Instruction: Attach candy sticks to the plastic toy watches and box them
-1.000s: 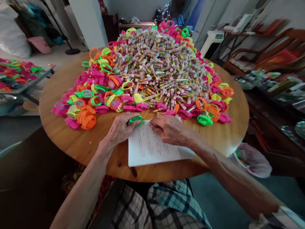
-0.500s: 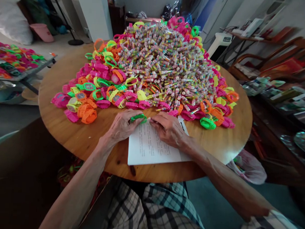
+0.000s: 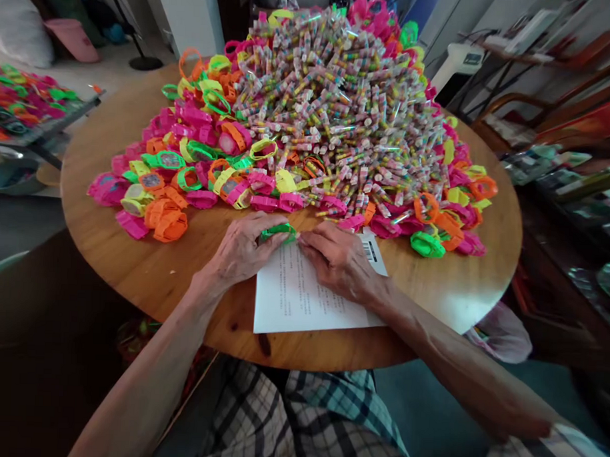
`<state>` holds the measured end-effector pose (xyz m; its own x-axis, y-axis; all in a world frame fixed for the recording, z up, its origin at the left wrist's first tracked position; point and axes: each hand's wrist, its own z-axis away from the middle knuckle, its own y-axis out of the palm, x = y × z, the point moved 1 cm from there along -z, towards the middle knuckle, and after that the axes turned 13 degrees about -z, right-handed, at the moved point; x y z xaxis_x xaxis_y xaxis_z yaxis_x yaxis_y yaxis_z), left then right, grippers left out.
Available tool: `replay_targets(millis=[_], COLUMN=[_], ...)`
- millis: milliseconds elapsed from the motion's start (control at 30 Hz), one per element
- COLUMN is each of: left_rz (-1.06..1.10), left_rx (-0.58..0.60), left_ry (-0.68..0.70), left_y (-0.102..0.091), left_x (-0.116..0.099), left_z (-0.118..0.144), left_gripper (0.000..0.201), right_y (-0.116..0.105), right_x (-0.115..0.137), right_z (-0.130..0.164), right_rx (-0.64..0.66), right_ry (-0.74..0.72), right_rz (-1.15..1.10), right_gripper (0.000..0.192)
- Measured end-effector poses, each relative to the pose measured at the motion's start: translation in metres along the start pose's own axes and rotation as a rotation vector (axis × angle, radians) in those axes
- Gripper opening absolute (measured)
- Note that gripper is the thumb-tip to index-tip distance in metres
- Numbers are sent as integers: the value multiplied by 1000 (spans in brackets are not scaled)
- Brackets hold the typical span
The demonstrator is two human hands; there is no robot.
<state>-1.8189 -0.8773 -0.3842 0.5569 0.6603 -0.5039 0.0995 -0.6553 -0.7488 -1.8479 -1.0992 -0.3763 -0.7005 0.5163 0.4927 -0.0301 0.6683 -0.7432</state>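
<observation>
My left hand is closed around a green toy watch, held just above the far edge of a printed sheet of paper. Thumb and fingers pinched, my right hand meets the watch's right end; what it grips there is hidden by the fingers. Beyond both hands rises a big heap of small wrapped candy rolls. Pink, orange, yellow and green toy watches lie around that heap, with an orange one at its near left and a green one at its near right.
Everything lies on a round wooden table. More coloured watches cover a side table at the left. At the right stand a wooden armchair and a dark shelf with packets. A plastic bag hangs below the table's right edge.
The view has shifted slightly, so the heap looks nearer and larger. My right hand's fingers have come closer to the green watch's end; my left hand keeps its hold.
</observation>
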Motion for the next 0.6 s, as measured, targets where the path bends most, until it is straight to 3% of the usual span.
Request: replay_targets(millis=[167, 367, 600], left_rz=[20, 2, -68], left_rx=[19, -11, -5], left_ry=[-30, 19, 42], left_y=[-1, -1, -3], left_x=[-2, -2, -3], left_z=[0, 0, 0], left_gripper=[30, 33, 28], right_y=[4, 5, 4], right_x=[-2, -1, 10], right_z=[3, -1, -3], right_rx=[-33, -82, 102], right_ry=[-98, -60, -147], right_rz=[26, -136, 215], right_gripper=[28, 21, 30])
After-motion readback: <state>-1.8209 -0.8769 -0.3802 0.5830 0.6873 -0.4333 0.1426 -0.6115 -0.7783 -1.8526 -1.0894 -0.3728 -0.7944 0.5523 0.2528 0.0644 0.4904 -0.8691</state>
